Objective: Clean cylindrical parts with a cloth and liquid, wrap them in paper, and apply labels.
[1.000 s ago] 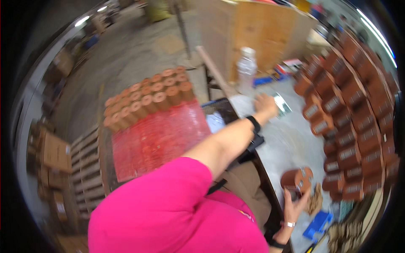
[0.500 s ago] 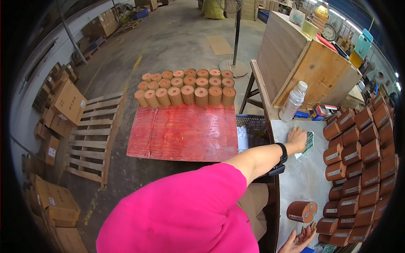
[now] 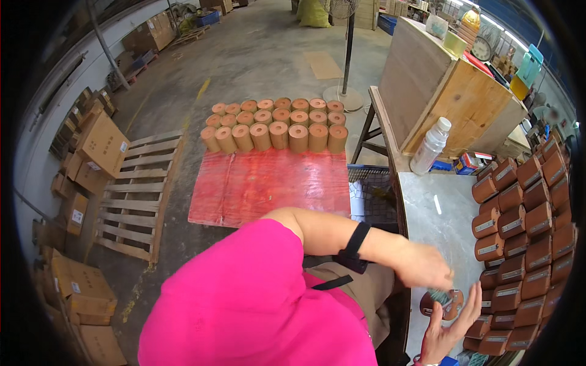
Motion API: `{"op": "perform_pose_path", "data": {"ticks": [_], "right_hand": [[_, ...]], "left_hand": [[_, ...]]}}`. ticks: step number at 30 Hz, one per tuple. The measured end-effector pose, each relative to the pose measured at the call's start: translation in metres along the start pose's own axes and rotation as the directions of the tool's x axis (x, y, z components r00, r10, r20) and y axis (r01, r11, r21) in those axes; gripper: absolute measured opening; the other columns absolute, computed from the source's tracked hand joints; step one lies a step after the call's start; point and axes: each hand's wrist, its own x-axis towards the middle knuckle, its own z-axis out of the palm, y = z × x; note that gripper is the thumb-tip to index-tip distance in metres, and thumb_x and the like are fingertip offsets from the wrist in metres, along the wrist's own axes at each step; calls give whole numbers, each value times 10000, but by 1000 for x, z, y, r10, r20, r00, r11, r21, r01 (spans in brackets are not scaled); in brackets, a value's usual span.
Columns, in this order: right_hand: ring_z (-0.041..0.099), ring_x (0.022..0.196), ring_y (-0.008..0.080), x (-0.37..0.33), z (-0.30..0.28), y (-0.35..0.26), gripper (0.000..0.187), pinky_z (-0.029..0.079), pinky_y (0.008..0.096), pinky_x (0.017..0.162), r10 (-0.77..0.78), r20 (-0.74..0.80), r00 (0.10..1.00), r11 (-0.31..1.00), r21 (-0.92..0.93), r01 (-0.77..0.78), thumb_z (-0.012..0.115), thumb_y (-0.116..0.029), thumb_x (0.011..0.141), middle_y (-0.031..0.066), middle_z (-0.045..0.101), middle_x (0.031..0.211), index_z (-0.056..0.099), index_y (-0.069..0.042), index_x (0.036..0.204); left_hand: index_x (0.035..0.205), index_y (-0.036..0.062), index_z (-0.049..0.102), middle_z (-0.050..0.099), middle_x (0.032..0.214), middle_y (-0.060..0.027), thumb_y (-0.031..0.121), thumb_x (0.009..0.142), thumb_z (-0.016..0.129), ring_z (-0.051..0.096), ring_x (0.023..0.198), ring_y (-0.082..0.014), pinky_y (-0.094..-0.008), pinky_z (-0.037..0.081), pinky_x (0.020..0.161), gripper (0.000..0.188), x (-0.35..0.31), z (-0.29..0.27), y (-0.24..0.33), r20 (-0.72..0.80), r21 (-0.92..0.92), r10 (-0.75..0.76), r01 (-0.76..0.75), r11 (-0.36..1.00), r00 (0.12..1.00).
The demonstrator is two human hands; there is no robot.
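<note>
A reddish-brown cylinder (image 3: 453, 310) with metal fittings rests near the front of the grey worktop (image 3: 421, 232). My left hand (image 3: 424, 266), slightly blurred, is just above it, fingers closed on a green printed sheet (image 3: 437, 295) that reaches down to the cylinder's top. My right hand (image 3: 452, 329) is on the near side, thumb and fingers spread around the cylinder's edge. Whether it touches the cylinder I cannot tell. A small white strip (image 3: 437, 204) lies farther back on the worktop.
Stacked brown cylinders (image 3: 506, 256) with metal strips line the right side. Behind stand a white bottle (image 3: 431, 146) and a wooden cabinet (image 3: 421, 85). To the left, a red board (image 3: 268, 189) carries rows of lighter cylinders (image 3: 278, 135); beyond are a pallet (image 3: 131, 207) and cartons (image 3: 101, 143).
My left hand has picked the green sheet up off the worktop and brought it nearer, over the cylinder. My right hand has risen and spread beside the cylinder.
</note>
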Motion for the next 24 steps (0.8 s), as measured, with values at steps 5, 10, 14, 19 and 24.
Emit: {"op": "perform_pose_path", "data": {"ticks": [5,10,14,19,24], "right_hand": [[599,810,146,-5,10,10,151,470,288,712,215,433,875,912,233,-339,640,-25,892,111,647,859,627,49,1024],[569,778,110,-24,22,10,144,445,257,676,274,234,933,864,366,-346,663,-11,867,41,632,872,621,30,999],[495,704,32,-19,43,-7,51,400,195,619,396,67,916,700,624,-348,613,-27,942,-25,580,785,632,18,955],[500,680,2,-21,56,-14,68,382,160,597,445,11,895,603,735,-309,590,-33,973,-34,608,781,615,29,981],[511,682,-4,-26,74,-13,71,384,160,584,493,-17,870,548,782,-296,573,-46,987,-28,631,784,596,21,983]], "left_hand": [[921,36,526,540,881,-140,135,837,581,630,810,-340,-447,521,639,141,-8,-21,23,-6,65,92,-91,994,996],[1296,59,509,531,1203,-166,110,746,692,633,1022,-308,-375,518,897,582,-20,-28,7,-383,-172,-137,76,982,914],[1429,60,342,541,1241,-118,13,744,818,579,1137,-199,-350,484,962,835,-42,-36,9,30,-985,-738,145,92,675],[1323,3,482,623,1219,-114,46,818,753,599,1141,-194,-360,471,1007,574,-37,-5,1,199,-971,-687,48,-232,699],[1284,0,534,647,1190,-122,49,859,707,660,1050,-197,-350,556,915,461,-28,15,18,298,-885,-653,-55,-462,696]]}}
